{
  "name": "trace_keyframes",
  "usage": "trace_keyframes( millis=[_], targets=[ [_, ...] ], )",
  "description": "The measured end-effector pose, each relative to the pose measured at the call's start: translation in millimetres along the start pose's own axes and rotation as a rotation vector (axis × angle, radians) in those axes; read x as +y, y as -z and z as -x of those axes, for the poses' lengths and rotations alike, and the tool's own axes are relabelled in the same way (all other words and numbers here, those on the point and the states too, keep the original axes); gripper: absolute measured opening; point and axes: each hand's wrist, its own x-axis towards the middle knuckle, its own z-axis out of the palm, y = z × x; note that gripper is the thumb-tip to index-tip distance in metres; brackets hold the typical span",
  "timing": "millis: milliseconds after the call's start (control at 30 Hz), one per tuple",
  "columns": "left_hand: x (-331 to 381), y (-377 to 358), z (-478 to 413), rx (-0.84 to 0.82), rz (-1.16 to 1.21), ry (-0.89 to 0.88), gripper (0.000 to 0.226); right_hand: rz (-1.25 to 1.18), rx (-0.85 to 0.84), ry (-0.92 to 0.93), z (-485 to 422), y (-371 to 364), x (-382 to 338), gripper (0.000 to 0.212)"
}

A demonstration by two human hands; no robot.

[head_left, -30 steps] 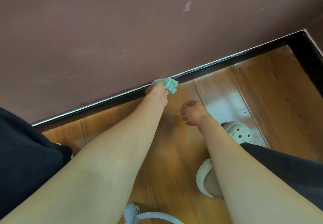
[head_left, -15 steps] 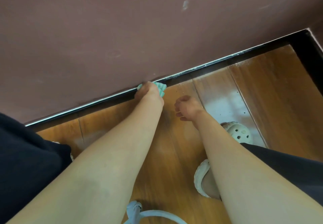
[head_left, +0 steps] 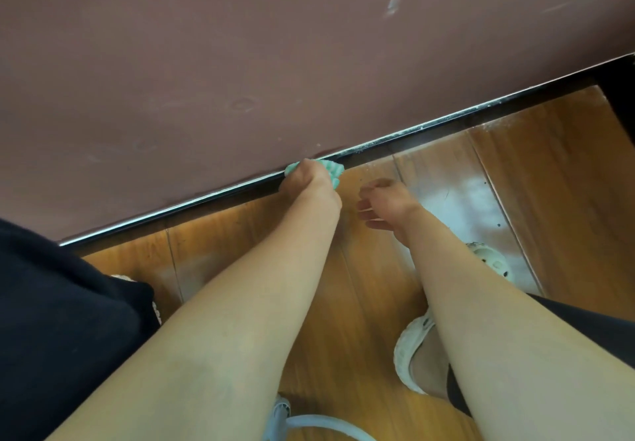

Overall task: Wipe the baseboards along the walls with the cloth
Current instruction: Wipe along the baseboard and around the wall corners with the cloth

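Pressing a bunched green-and-white striped cloth against the black baseboard, a crouching person works along the foot of a reddish-brown wall. The left hand has its fingers curled round the cloth and holds it right on the board's top edge, where board meets wall. The cloth pokes out on either side of the knuckles.

The step in hand appears to be the wipe itself, about midway along this stretch. Pale specks dot the ledge to the right of the cloth, towards the far right corner, while the edge to the left shows a cleaner, shinier line. The next move likely calls for a steady, firm slide rightwards along the ledge, then a turn into the corner.

The right hand hovers just right of the left, over the wooden floor, its fingers loosely curled and holding nothing. White perforated clogs sit below it, and black clothing fills the near left. A white curved object lies at the near edge, and what it is cannot be told. No bucket, basin or other container is in view.
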Motion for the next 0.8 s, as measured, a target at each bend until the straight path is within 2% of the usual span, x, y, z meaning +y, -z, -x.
trace_keyframes(
  millis=[100,267,367,533,600,733,800],
  targets=[
    [3.9,-0.5,-1.0,-0.021,-0.006,0.024,0.018,0.012,-0.033,0.004,1.1,4.4,0.2,0.023],
    [-4.4,-14.8,6.2,-0.104,-0.028,0.039,0.03,-0.217,0.082,-0.062,-1.9,29.2,1.7,0.034],
    [-2.4,-20.7,13.2,-0.158,0.002,0.048,0.037,-0.213,0.112,-0.043,-0.6,27.5,-1.2,0.035],
    [-2.3,-12.5,-7.7,0.046,0.048,0.052,0.018,-0.078,0.026,-0.042,5.0,15.9,-2.0,0.028],
    [-7.8,-12.0,-14.4,0.085,0.039,0.02,0.023,-0.094,0.042,-0.047,3.3,16.3,1.0,0.026],
    [-23.4,-26.0,-30.8,0.125,0.006,-0.027,0.051,-0.125,0.064,-0.049,0.2,19.5,8.2,0.025],
    [-23.9,-28.8,-19.4,0.096,-0.031,-0.036,0.051,-0.146,0.076,-0.056,0.8,23.4,11.8,0.026]
  ],
)
